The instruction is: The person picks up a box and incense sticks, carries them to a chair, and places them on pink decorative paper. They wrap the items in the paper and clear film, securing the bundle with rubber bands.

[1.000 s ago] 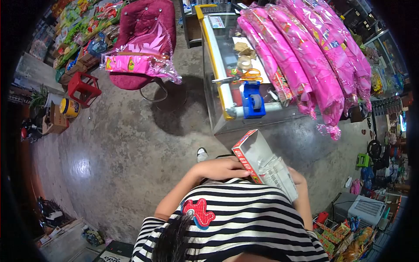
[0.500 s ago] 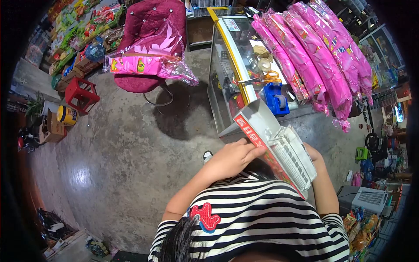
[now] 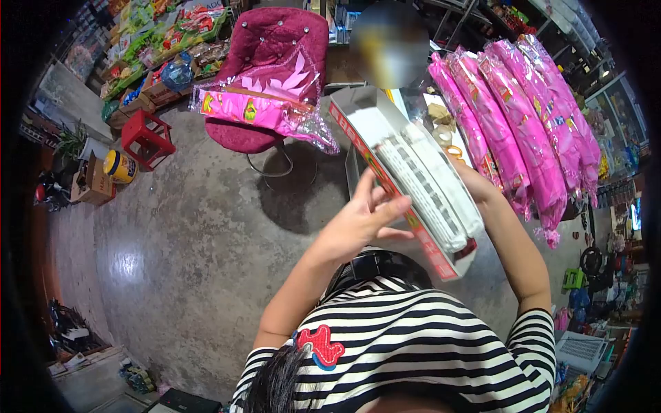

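Note:
A long, narrow cardboard box [image 3: 394,180] with red printed sides is held tilted in front of my chest, its open side facing up. Inside it lie white, plastic-wrapped packs [image 3: 430,189] with dark markings; what they contain I cannot make out. My left hand [image 3: 361,220] grips the red printed side, its thumb and fingers pressed to it. On the opposite side, my right hand [image 3: 475,184] supports the box, with its fingers mostly hidden behind the box and packs.
Several pink plastic-wrapped bundles [image 3: 506,117] lie on the glass counter to the right, near orange scissors [image 3: 454,151]. A maroon chair [image 3: 275,51] holds another pink wrapped bundle [image 3: 248,111]. A red stool [image 3: 147,140] and a yellow tub [image 3: 120,167] stand on the concrete floor at left.
Both hands have raised the box away from my body, up in the view. The white packs now sit more squarely inside it. The view has shifted, and the box covers the blue tape dispenser.

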A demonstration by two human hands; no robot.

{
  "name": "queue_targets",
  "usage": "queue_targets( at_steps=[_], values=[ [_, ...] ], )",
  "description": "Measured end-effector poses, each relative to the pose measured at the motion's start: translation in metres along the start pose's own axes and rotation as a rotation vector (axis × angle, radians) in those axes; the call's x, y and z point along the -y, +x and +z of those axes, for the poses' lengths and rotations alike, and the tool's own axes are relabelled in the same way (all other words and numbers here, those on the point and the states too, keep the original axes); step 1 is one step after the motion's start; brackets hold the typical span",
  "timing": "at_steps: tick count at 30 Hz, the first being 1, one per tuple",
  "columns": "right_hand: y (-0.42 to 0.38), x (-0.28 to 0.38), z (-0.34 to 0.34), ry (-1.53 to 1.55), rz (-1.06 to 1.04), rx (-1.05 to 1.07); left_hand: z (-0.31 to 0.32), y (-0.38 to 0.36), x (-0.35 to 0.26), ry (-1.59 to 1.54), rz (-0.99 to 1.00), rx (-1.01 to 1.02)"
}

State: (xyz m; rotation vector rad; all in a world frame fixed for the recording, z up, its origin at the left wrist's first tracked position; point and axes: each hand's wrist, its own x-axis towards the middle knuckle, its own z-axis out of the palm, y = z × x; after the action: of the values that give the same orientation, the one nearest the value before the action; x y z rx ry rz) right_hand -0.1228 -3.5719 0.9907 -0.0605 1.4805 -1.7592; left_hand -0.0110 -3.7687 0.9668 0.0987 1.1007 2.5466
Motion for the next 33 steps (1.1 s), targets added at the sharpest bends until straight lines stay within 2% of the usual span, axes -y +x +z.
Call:
queue_targets(
  at_steps=[3,4,6,9,10,13,14,15,18,19,21,23,24,25,27,29,30,31,33],
  values=[
    [0.042,0.018,-0.021,0.036,-0.008,0.115,0.003,0.032,-0.009,0.103,0.111,-0.117],
    [0.056,0.023,-0.026,0.031,0.002,0.087,0.004,0.045,-0.013,0.106,0.123,-0.132],
    [0.082,0.038,-0.035,0.015,-0.017,0.121,0.002,0.075,-0.027,0.382,0.129,-0.221],
    [0.129,0.053,-0.064,-0.023,-0.042,0.080,-0.017,0.130,-0.035,0.441,0.191,-0.265],
    [0.140,0.057,-0.069,-0.024,-0.072,0.024,-0.026,0.149,-0.032,0.452,0.285,-0.267],
    [0.177,0.061,-0.095,0.036,-0.168,-0.088,-0.056,0.194,-0.042,0.423,0.274,-0.133],
    [0.189,0.065,-0.103,0.071,-0.206,-0.126,-0.062,0.203,-0.055,0.464,0.188,-0.095],
    [0.192,0.069,-0.105,0.119,-0.220,-0.145,-0.069,0.216,-0.061,0.467,0.188,-0.066],
    [0.201,0.077,-0.115,-0.028,-0.288,-0.295,-0.095,0.254,-0.053,0.431,0.118,-0.032],
    [0.206,0.078,-0.123,-0.110,-0.233,-0.347,-0.106,0.266,-0.048,0.384,0.102,0.026],
    [0.210,0.081,-0.120,-0.340,-0.165,-0.727,-0.127,0.294,-0.025,0.472,0.128,0.028],
    [0.199,0.091,-0.110,-0.303,-0.161,-0.700,-0.127,0.298,-0.024,0.451,0.023,0.095],
    [0.196,0.094,-0.108,-0.318,-0.174,-0.667,-0.125,0.298,-0.028,0.577,0.007,0.100],
    [0.192,0.096,-0.108,-0.327,-0.188,-0.631,-0.120,0.298,-0.026,0.548,0.064,0.107],
    [0.186,0.096,-0.108,-0.434,-0.184,-0.775,-0.116,0.300,-0.017,0.747,0.126,0.021],
    [0.172,0.091,-0.104,-0.501,-0.256,-0.862,-0.119,0.300,-0.004,0.895,0.322,-0.031],
    [0.165,0.090,-0.092,-0.569,-0.307,-0.897,-0.126,0.296,-0.013,0.650,0.057,0.093],
    [0.158,0.092,-0.076,-0.630,-0.364,-0.930,-0.116,0.267,-0.057,0.535,-0.088,0.126],
    [0.141,0.091,-0.032,-0.740,-0.414,-0.920,-0.151,0.259,-0.040,0.488,-0.048,0.399]
  ],
)
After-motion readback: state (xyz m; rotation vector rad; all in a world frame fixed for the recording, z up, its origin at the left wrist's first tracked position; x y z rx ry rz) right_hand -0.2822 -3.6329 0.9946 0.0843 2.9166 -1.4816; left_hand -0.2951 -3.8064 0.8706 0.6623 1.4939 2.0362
